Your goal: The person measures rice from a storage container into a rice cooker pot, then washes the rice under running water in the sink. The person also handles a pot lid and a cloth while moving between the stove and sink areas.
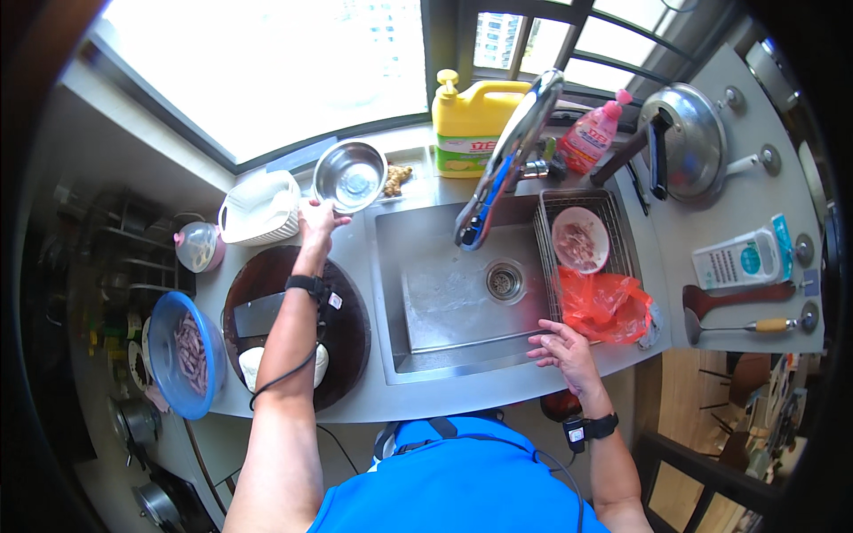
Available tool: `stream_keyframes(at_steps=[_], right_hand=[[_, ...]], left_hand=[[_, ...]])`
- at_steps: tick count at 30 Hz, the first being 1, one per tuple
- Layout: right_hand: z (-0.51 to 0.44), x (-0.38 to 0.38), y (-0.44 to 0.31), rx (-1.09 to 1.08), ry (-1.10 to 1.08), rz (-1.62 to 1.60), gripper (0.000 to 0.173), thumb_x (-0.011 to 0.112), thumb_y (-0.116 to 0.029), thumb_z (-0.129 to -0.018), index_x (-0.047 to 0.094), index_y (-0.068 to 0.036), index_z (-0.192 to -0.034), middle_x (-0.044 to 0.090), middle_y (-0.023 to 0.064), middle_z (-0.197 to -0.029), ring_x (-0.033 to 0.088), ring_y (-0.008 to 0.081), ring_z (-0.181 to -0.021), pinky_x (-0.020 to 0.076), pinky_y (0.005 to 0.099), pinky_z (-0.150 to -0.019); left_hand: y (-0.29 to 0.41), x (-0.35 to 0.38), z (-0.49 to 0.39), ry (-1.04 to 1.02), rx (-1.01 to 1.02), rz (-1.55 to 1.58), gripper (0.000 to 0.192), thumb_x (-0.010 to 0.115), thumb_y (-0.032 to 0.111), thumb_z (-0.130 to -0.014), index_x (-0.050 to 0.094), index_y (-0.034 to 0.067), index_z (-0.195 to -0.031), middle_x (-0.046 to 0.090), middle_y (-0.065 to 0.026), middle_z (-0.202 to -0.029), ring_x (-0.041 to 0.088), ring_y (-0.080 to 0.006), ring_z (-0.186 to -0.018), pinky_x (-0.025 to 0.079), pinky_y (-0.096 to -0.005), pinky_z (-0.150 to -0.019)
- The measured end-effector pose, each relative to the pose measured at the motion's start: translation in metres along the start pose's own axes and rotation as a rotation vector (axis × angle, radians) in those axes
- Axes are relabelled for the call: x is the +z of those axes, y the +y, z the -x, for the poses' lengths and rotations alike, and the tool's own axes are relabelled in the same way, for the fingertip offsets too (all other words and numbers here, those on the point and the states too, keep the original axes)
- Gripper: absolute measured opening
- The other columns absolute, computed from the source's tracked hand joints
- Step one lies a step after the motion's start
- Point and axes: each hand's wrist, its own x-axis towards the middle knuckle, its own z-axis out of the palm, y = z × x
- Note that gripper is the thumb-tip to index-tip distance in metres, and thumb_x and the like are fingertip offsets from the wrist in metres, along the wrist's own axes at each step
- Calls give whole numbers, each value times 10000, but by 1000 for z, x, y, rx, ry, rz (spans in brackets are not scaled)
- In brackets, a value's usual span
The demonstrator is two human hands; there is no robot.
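My left hand (320, 223) reaches across the counter and grips the near rim of a stainless steel bowl (350, 176), tilted towards me by the window sill. Its inside looks bare apart from reflections. Below my left forearm lies a round dark wooden chopping board (346, 360) bearing a cleaver (256, 316) and white lumps (252, 365), partly hidden by the arm. Over the front right edge of the stainless steel sink (460, 286), my right hand (563, 353) hovers with fingers apart, holding nothing. Closest to it is a red plastic bag (603, 306).
A chrome faucet (510, 160) arches over the sink. A wire basket (548, 266) holds a bowl of raw meat (578, 243). At left stand a white plastic basket (260, 210) and a blue basin (160, 346) with meat strips. A yellow detergent jug (466, 126) stands behind.
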Motion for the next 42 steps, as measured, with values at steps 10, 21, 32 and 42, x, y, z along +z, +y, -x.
stream_keyframes(at_steps=[10, 21, 32, 42], right_hand=[[28, -12, 6, -39, 91, -21, 452, 619, -140, -1022, 507, 36, -1423, 706, 185, -1166, 741, 233, -944, 596, 311, -763], [28, 5, -16, -37, 70, 143, 391, 624, -155, -1023, 577, 2, -1378, 722, 147, -1142, 734, 200, -952, 586, 287, -771], [9, 69, -84, -168, -318, -80, 284, 568, -111, -1039, 635, 6, -1288, 721, 158, -1097, 735, 223, -933, 592, 311, -796], [31, 38, 30, -347, -217, 918, 353, 678, -130, -984, 656, -43, -1325, 723, 44, -999, 698, 130, -896, 577, 271, -744]], left_hand=[[0, 12, -14, -127, -72, 63, 364, 578, 66, -1001, 351, -53, -1259, 620, -234, -1035, 744, -354, -786, 679, -395, -635], [11, 9, 44, -76, -20, 22, 390, 662, 142, -979, 488, -43, -1274, 613, -249, -1112, 732, -335, -866, 655, -404, -740], [-3, 54, 282, -770, 524, -271, 317, 672, 100, -964, 606, 31, -1267, 662, -143, -1044, 703, -296, -983, 590, -364, -865], [-53, -84, 330, -414, 393, -453, 215, 656, 58, -957, 694, 22, -1166, 714, -129, -1056, 722, -200, -944, 588, -327, -827]])
